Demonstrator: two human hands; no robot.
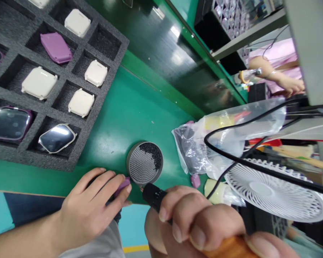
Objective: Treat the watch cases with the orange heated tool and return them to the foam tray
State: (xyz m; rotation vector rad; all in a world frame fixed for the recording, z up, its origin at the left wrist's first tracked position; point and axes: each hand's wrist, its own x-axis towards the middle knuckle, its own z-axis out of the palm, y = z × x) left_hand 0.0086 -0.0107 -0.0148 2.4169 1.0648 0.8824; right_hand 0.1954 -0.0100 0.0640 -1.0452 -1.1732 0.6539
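My left hand (93,204) presses down on a small purple watch case (121,187) at the near edge of the green bench, fingers closed over it. My right hand (196,222) is wrapped round an electric screwdriver (156,196) with a black nose and orange body; its tip points at the purple case. Just beyond the tip stands a round grey screw dish (144,167) with a perforated floor and a heap of tiny black screws at its far side.
A dark foam tray (111,59) at the left holds white and purple watch cases and mirror-faced screens in its cells. A clear plastic bag (226,139), black cable (258,166) and white fan (276,193) lie right. Another person's arm (280,77) works at far right.
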